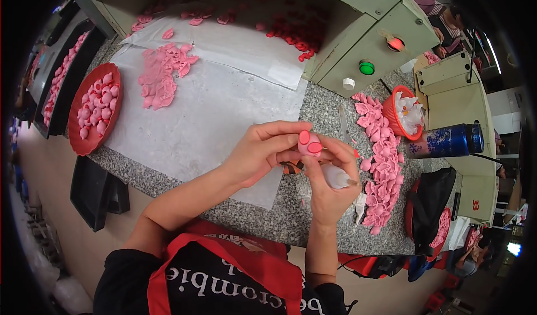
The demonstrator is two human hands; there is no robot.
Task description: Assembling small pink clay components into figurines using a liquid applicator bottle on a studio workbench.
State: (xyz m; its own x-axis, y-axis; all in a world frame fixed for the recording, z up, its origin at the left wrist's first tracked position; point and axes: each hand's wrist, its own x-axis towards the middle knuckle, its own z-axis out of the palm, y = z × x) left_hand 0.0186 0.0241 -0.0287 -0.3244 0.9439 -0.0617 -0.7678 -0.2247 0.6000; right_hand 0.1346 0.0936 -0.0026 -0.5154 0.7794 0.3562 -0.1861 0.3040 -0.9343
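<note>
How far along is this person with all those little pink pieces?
Looks done: a red tray on the left holds rounded pink pieces. In hand: the left hand grips one pink piece, while the right hand holds a small squeeze bottle beside it. Likely left: the big pile of pink shells on the right and another pile on the sheet.

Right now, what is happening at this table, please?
A person holds a small pink piece in the left hand and a small clear squeeze bottle in the right hand. More pink pieces lie heaped on the granite worktop. A red tray at the left holds rounded pink parts.
</note>
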